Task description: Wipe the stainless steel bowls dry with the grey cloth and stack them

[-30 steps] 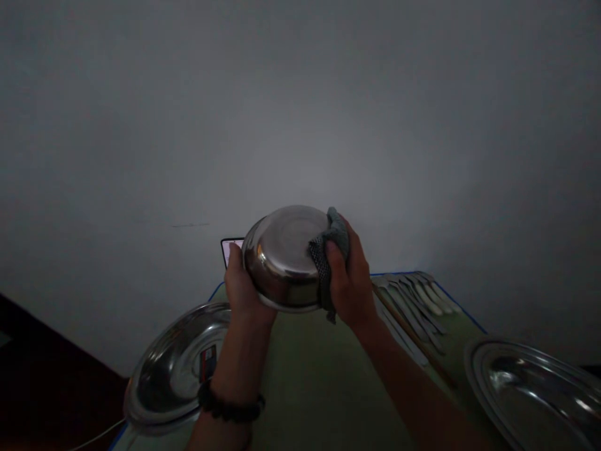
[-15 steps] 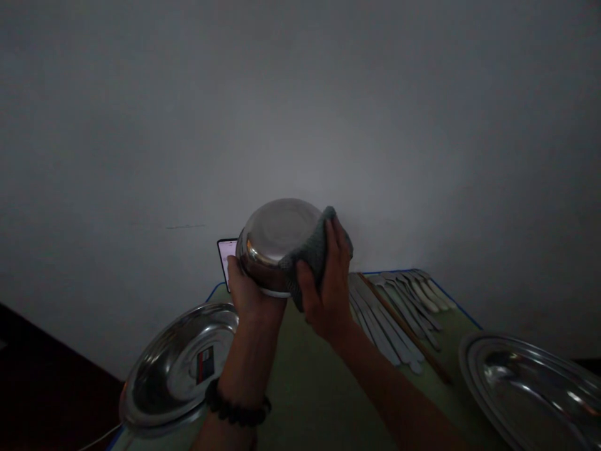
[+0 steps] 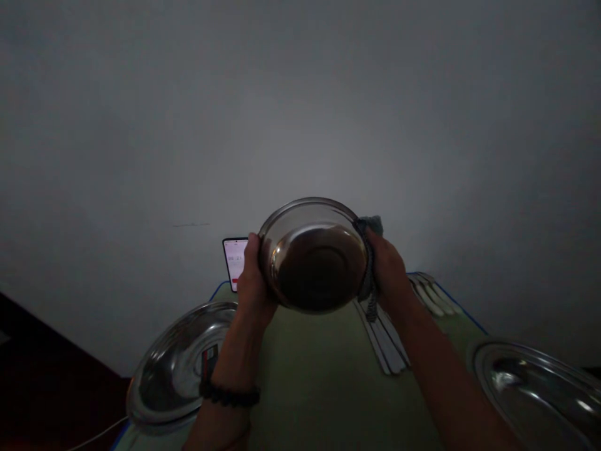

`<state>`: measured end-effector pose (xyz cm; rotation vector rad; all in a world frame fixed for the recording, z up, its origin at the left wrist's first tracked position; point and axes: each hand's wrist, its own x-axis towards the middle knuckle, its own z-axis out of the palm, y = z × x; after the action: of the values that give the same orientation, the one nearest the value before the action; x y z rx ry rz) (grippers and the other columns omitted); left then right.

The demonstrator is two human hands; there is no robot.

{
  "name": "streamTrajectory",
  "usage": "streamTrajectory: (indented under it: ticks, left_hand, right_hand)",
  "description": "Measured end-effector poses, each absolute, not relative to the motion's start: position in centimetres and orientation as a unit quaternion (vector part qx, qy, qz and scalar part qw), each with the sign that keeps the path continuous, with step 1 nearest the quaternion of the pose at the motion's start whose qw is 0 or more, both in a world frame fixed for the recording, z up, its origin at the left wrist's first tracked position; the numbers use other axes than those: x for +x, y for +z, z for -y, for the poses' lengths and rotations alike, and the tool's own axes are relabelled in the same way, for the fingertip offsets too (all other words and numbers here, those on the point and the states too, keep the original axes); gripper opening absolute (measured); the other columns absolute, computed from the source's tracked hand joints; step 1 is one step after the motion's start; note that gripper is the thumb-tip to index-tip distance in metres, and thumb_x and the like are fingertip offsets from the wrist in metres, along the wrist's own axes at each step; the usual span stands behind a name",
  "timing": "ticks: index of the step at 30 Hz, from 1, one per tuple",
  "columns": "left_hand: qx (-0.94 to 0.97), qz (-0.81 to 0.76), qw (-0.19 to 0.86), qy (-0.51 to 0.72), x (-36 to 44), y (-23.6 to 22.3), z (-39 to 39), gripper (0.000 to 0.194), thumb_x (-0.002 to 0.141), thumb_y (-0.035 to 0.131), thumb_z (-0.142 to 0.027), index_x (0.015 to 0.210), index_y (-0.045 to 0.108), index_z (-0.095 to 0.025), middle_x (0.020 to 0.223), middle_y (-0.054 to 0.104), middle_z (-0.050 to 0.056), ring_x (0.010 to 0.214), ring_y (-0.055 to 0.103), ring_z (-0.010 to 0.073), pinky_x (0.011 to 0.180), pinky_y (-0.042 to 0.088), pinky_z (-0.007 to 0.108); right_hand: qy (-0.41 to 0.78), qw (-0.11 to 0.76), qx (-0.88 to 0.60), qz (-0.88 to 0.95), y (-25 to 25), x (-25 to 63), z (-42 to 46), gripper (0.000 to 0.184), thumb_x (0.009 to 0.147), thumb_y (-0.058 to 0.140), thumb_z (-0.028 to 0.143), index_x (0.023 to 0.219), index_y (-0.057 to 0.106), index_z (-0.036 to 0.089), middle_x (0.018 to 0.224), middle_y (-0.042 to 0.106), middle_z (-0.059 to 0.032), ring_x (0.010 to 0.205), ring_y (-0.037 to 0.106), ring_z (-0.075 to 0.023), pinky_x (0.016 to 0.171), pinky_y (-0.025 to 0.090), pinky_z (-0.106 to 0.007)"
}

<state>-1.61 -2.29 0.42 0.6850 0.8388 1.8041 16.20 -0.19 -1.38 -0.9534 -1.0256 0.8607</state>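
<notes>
Bowl (image 3: 314, 257), one, shiny metal, round, with a raised rim. Location: held up in the air between the two hands, above the far part of the table and in front of the wall. Tilted, the rim showing along its upper edge; lower part in deep shadow.

Left hand (image 3: 256, 285), bare: clamped on the left side of the bowl, thumb up along the edge, fingers hidden behind. Dark beaded bracelet (image 3: 230, 394) around the wrist.

Right hand (image 3: 389, 269), bare: closed on a cloth and, through it, gripping the right side of the bowl.

Cloth (image 3: 372, 225), one, grey-green, textured: bunched between right hand and bowl, one end sticking up above the thumb, another hanging below.

Phone (image 3: 233, 255), one, dark-edged, screen lit: upright just beside the left hand, partly covered by it.

Metal cutlery (image 3: 382, 347), several long pieces, side by side below the right hand, upper ends hidden. Pale cutlery (image 3: 434, 299), a further group, beyond the right forearm.

Basin (image 3: 164, 382), metal, wide, at left, partly behind the left forearm; dark label (image 3: 209, 358) inside.

Metal dish (image 3: 530, 382), at right, cut off by the frame.

Table (image 3: 319, 382), green top, blue edging. Wall (image 3: 300, 113), plain grey, behind everything.
</notes>
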Motion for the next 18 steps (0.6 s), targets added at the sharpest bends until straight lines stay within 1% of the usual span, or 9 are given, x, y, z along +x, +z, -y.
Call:
streamTrajectory:
  ticks: [3,6,8,10,12,13,14,15,18]
  left_hand:
    - [0.290,-0.401,0.479,0.725,-2.1,-0.1,1.8,0.037,0.074,0.065,-0.058,0.070,0.068,-0.022,0.056,0.063,0.002,0.072,0.068,0.0207,0.061,0.053,0.027]
    - [0.318,-0.435,0.461,0.705,-2.3,-0.6,1.1,0.038,0.072,0.066,-0.061,0.073,0.070,-0.023,0.059,0.065,0.006,0.081,0.068,0.0243,0.065,0.052,0.028]
    - [0.319,-0.446,0.479,0.685,-2.4,-0.9,0.8,0.041,0.072,0.066,-0.062,0.082,0.072,-0.023,0.069,0.069,0.009,0.082,0.067,0.0249,0.069,0.052,0.031]
    - [0.317,-0.430,0.548,0.644,-2.5,-0.9,0.8,0.050,0.073,0.059,-0.068,0.091,0.071,-0.023,0.080,0.071,0.011,0.080,0.066,0.0253,0.073,0.052,0.037]
    - [0.314,-0.395,0.616,0.605,-2.5,-0.7,1.2,0.062,0.072,0.050,-0.075,0.095,0.069,-0.022,0.081,0.070,0.012,0.076,0.066,0.0265,0.073,0.052,0.044]
    - [0.312,-0.381,0.636,0.594,-2.5,-0.4,1.4,0.065,0.073,0.047,-0.077,0.096,0.069,-0.020,0.080,0.069,0.013,0.075,0.065,0.0273,0.072,0.052,0.047]
    - [0.311,-0.373,0.645,0.590,-2.5,-0.2,1.7,0.064,0.074,0.046,-0.075,0.095,0.068,-0.019,0.079,0.069,0.013,0.074,0.065,0.0276,0.070,0.052,0.047]
    - [0.313,-0.368,0.646,0.591,-2.5,0.0,1.8,0.059,0.075,0.047,-0.070,0.094,0.068,-0.019,0.079,0.069,0.013,0.073,0.065,0.0273,0.067,0.053,0.045]
    - [0.328,-0.340,0.632,0.615,-2.3,0.4,1.9,0.035,0.078,0.054,-0.046,0.091,0.069,-0.017,0.081,0.070,0.010,0.071,0.064,0.0232,0.061,0.052,0.036]
  right_hand:
    - [0.375,0.654,-0.401,0.520,-0.5,17.4,1.3,0.046,0.074,0.060,0.065,0.075,0.069,0.020,0.064,0.063,0.0003,0.061,0.059,-0.0179,0.057,0.047,-0.032]
    - [0.285,0.664,-0.374,0.582,0.2,17.8,2.1,0.038,0.079,0.060,0.059,0.075,0.068,0.021,0.064,0.062,0.0010,0.059,0.056,-0.0163,0.055,0.046,-0.031]
    - [0.195,0.645,-0.355,0.649,0.2,17.4,2.4,0.028,0.082,0.061,0.049,0.079,0.067,0.022,0.069,0.064,0.0005,0.063,0.057,-0.0165,0.060,0.048,-0.032]
    - [0.101,0.592,-0.339,0.724,0.0,16.8,2.3,0.018,0.083,0.061,0.039,0.083,0.067,0.022,0.076,0.066,-0.0019,0.071,0.059,-0.0187,0.068,0.049,-0.035]
    - [0.040,0.528,-0.320,0.786,-0.5,16.1,1.9,0.013,0.082,0.061,0.031,0.087,0.068,0.021,0.083,0.068,-0.0052,0.080,0.061,-0.0214,0.075,0.049,-0.038]
    - [0.025,0.502,-0.307,0.808,-0.8,15.9,1.7,0.013,0.082,0.060,0.028,0.089,0.068,0.021,0.088,0.069,-0.0066,0.084,0.061,-0.0224,0.078,0.049,-0.040]
    - [0.021,0.481,-0.296,0.825,-1.1,15.8,1.6,0.014,0.083,0.060,0.026,0.093,0.068,0.021,0.092,0.069,-0.0074,0.088,0.062,-0.0229,0.080,0.049,-0.040]
    - [0.027,0.461,-0.287,0.839,-1.3,15.8,1.4,0.015,0.083,0.060,0.026,0.095,0.067,0.021,0.095,0.070,-0.0075,0.091,0.062,-0.0227,0.081,0.049,-0.040]
    - [0.056,0.403,-0.285,0.868,-1.4,15.9,1.4,0.016,0.087,0.059,0.034,0.094,0.067,0.022,0.092,0.070,-0.0054,0.087,0.064,-0.0213,0.079,0.050,-0.038]
